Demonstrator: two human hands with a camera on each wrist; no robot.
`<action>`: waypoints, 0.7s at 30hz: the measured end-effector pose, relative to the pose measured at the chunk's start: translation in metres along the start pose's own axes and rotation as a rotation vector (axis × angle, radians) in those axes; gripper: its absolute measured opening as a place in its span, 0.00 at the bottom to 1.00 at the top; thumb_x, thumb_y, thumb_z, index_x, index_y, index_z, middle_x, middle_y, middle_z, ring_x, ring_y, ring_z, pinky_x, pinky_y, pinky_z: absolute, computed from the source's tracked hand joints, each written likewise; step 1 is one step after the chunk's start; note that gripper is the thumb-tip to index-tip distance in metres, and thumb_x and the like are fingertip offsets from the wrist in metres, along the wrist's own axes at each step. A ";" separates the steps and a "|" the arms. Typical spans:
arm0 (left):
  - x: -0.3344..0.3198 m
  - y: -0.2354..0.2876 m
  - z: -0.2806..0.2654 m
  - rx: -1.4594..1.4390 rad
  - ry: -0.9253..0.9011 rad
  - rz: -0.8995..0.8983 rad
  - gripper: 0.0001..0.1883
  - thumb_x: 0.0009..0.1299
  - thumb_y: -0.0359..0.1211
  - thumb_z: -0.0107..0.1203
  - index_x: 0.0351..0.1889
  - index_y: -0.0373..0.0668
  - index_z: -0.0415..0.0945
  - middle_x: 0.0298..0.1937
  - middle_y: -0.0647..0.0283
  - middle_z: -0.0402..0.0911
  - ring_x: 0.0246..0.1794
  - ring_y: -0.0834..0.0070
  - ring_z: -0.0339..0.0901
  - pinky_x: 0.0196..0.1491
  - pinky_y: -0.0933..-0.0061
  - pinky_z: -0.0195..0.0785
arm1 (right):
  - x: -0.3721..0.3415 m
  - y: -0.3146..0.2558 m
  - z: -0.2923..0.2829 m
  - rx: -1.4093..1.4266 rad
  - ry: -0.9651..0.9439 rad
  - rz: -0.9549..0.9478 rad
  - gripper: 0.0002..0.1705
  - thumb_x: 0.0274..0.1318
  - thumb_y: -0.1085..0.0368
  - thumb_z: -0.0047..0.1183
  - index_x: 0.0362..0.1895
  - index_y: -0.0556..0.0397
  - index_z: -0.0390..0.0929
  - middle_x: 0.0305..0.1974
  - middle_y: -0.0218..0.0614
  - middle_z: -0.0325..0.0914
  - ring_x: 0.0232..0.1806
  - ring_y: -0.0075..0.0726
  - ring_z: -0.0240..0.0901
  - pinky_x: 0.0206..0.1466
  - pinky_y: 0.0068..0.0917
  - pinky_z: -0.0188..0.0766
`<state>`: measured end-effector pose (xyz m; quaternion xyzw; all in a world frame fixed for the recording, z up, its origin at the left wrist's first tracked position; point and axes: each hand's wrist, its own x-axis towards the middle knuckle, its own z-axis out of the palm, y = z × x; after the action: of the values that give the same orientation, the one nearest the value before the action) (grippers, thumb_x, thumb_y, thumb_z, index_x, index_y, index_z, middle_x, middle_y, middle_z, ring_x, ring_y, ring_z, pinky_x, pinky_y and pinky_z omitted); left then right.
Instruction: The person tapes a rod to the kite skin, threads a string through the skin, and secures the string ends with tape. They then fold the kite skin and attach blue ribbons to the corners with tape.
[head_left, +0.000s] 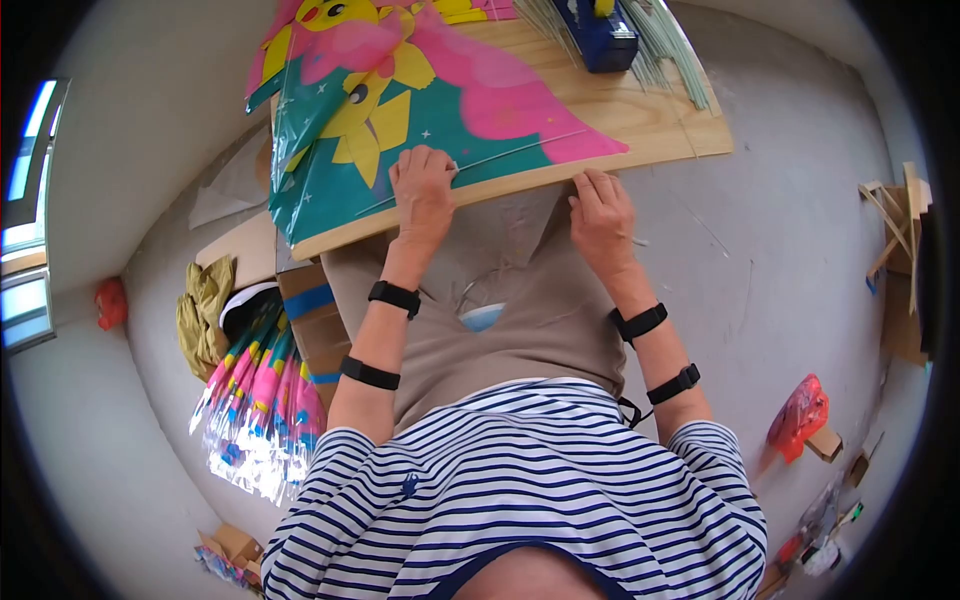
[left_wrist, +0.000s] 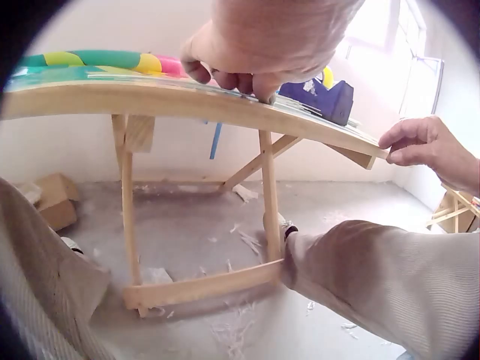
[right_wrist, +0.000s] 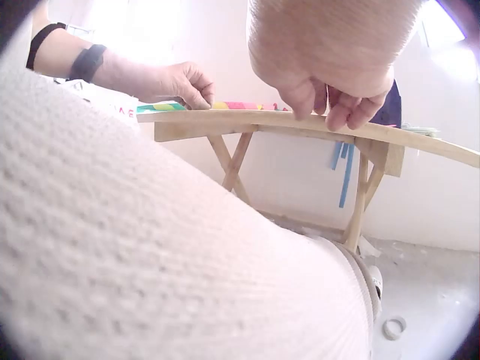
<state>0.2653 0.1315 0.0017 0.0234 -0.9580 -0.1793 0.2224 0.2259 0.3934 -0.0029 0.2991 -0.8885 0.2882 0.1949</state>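
Observation:
A shiny plastic sheet (head_left: pixel 500 100), printed teal and pink with yellow cartoon figures, covers much of a wooden table (head_left: pixel 690 140). A thin pale rod (head_left: pixel 520 150) lies slantwise across its near part. My left hand (head_left: pixel 422 195) is over the rod with curled fingers, pinching it low against the sheet; the palm side is hidden in the head view. My right hand (head_left: pixel 603 215) is at the table's front edge, to the right. In the left wrist view, that right hand (left_wrist: pixel 427 146) has its thumb and forefinger on either side of the board's edge.
A blue tape dispenser (head_left: pixel 600 40) stands at the table's back, beside a bunch of thin rods (head_left: pixel 670 60). Folded printed plastic pieces (head_left: pixel 265 400) hang at a cardboard box (head_left: pixel 310 300) on the left. The table has crossed wooden legs (left_wrist: pixel 270 195); scraps litter the floor.

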 end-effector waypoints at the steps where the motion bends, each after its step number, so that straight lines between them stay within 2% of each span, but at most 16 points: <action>1: -0.001 0.000 0.000 0.013 -0.004 -0.001 0.03 0.62 0.28 0.57 0.32 0.44 0.75 0.37 0.62 0.73 0.44 0.60 0.69 0.47 0.59 0.58 | 0.000 0.000 -0.002 0.010 -0.005 0.007 0.24 0.42 0.76 0.58 0.49 0.62 0.77 0.46 0.45 0.76 0.45 0.51 0.72 0.49 0.42 0.71; 3: 0.000 0.001 0.000 0.015 -0.014 -0.003 0.03 0.62 0.28 0.57 0.32 0.44 0.74 0.37 0.61 0.72 0.44 0.59 0.69 0.47 0.59 0.58 | 0.002 -0.001 -0.004 0.033 -0.015 0.021 0.24 0.42 0.76 0.58 0.49 0.62 0.77 0.46 0.45 0.76 0.45 0.50 0.72 0.48 0.41 0.71; 6: 0.000 0.006 -0.001 -0.005 -0.024 0.004 0.03 0.62 0.28 0.56 0.32 0.44 0.74 0.37 0.60 0.72 0.44 0.59 0.69 0.47 0.59 0.58 | 0.001 -0.001 -0.003 0.038 -0.043 0.057 0.21 0.44 0.76 0.60 0.48 0.61 0.78 0.47 0.46 0.77 0.48 0.55 0.73 0.51 0.43 0.73; 9: 0.002 0.010 0.000 -0.012 -0.022 0.031 0.03 0.62 0.28 0.56 0.32 0.44 0.74 0.37 0.60 0.72 0.44 0.59 0.69 0.47 0.59 0.58 | 0.004 -0.004 -0.001 -0.012 0.019 -0.023 0.23 0.44 0.74 0.57 0.50 0.63 0.77 0.48 0.46 0.76 0.49 0.54 0.72 0.49 0.40 0.71; 12: 0.001 0.013 0.002 -0.022 -0.027 0.041 0.03 0.62 0.27 0.56 0.32 0.44 0.74 0.37 0.60 0.72 0.44 0.59 0.69 0.47 0.58 0.58 | 0.006 -0.015 0.002 -0.089 0.012 -0.057 0.25 0.45 0.72 0.57 0.52 0.64 0.76 0.53 0.47 0.75 0.53 0.53 0.70 0.55 0.43 0.68; 15: 0.000 0.014 0.002 -0.030 -0.033 0.046 0.03 0.61 0.27 0.56 0.32 0.44 0.74 0.37 0.60 0.72 0.44 0.59 0.69 0.47 0.58 0.58 | 0.003 -0.018 0.006 -0.039 -0.087 0.015 0.32 0.42 0.72 0.62 0.57 0.61 0.74 0.59 0.44 0.72 0.59 0.54 0.66 0.63 0.49 0.62; 21: -0.001 0.014 0.002 -0.025 -0.044 0.040 0.04 0.62 0.27 0.56 0.33 0.44 0.74 0.37 0.61 0.72 0.44 0.59 0.69 0.47 0.58 0.59 | 0.001 -0.017 0.006 -0.070 -0.118 0.010 0.34 0.41 0.72 0.62 0.59 0.60 0.74 0.60 0.42 0.70 0.60 0.52 0.65 0.64 0.48 0.61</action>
<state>0.2659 0.1454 0.0044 -0.0023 -0.9607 -0.1872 0.2050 0.2346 0.3783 0.0003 0.3042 -0.9094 0.2401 0.1511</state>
